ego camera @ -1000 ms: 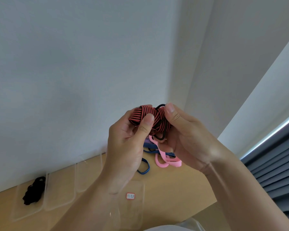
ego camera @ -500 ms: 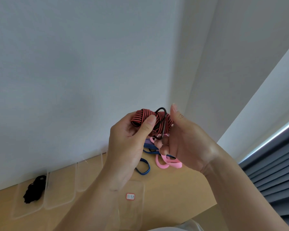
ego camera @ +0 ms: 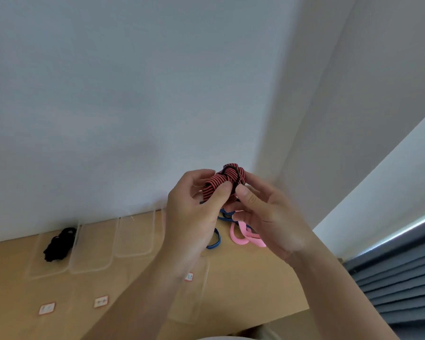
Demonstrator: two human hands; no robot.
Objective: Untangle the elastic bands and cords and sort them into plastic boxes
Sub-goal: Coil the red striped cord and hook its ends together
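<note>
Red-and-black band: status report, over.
Left hand and right hand both pinching red-and-black band, held above table. Thin black loop wound round it. Nothing blocking the hands.

For me the wall (ego camera: 108, 106) closes the far side. Along it clear boxes (ego camera: 135, 236) fill the desk's (ego camera: 255, 278) left; pink bands (ego camera: 255, 241) and a blue band (ego camera: 218, 238) lie right of them. At the right front the desk is bare.
</note>
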